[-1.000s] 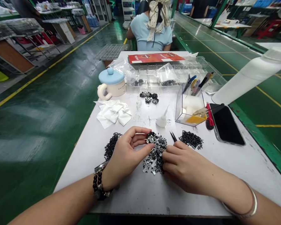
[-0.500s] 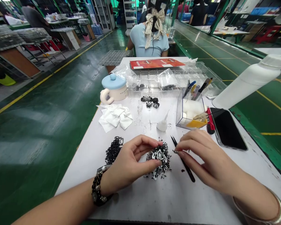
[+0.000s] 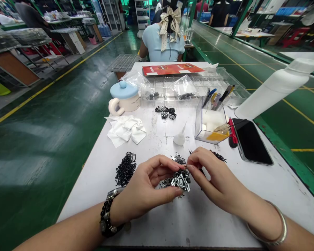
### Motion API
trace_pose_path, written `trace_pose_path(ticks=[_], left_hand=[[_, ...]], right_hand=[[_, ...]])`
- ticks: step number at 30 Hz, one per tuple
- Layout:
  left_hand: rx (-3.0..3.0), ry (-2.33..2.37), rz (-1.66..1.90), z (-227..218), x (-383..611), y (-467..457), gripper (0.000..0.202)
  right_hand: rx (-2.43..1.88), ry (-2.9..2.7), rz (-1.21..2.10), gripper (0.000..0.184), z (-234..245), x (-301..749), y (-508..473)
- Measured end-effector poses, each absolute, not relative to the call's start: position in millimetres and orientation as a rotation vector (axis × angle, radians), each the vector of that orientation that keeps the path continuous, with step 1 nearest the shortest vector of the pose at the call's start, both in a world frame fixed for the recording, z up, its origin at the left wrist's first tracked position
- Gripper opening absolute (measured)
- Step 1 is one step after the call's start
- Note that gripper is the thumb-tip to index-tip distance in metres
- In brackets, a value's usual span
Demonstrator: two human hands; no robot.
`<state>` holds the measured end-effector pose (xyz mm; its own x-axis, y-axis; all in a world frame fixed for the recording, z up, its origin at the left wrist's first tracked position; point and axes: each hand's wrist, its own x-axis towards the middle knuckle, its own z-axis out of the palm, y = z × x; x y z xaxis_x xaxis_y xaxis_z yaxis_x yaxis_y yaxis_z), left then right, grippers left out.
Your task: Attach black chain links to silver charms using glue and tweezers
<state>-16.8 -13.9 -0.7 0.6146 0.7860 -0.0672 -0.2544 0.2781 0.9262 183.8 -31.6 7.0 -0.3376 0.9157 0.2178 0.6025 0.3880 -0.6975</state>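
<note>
Between the thumb and fingers of my left hand is a small black-and-silver metal piece, held above a loose pile of small silver-and-black parts. My right hand is closed in a pinch at the piece's upper edge, by the left fingertips. A tiny dark part shows at that pinch, too small to name. Black tweezers lie on the table, mostly covered by my right hand. Left of my left hand lies a heap of black looped parts. More black bits lie behind my right hand.
A white dropper bottle, crumpled tissue, lidded mug, clear pen box, red-handled tool, phone and tilted white bottle surround the parts. Clear trays stand behind. A person sits ahead.
My right hand has moved left from beside the tweezers to the held piece, bringing the tiny part. My left hand keeps hold, and the piece sits slightly lower. The view has shifted slightly.
</note>
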Motion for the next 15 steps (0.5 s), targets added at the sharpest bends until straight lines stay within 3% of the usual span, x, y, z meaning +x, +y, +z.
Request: trace_pose_path(ticks=[15], left_hand=[[1.091,0.545,0.844,-1.0,-15.5,-14.5,0.033]], right_hand=[[-1.107,-1.818,0.552,0.014,-1.6,178.1,-30.7]])
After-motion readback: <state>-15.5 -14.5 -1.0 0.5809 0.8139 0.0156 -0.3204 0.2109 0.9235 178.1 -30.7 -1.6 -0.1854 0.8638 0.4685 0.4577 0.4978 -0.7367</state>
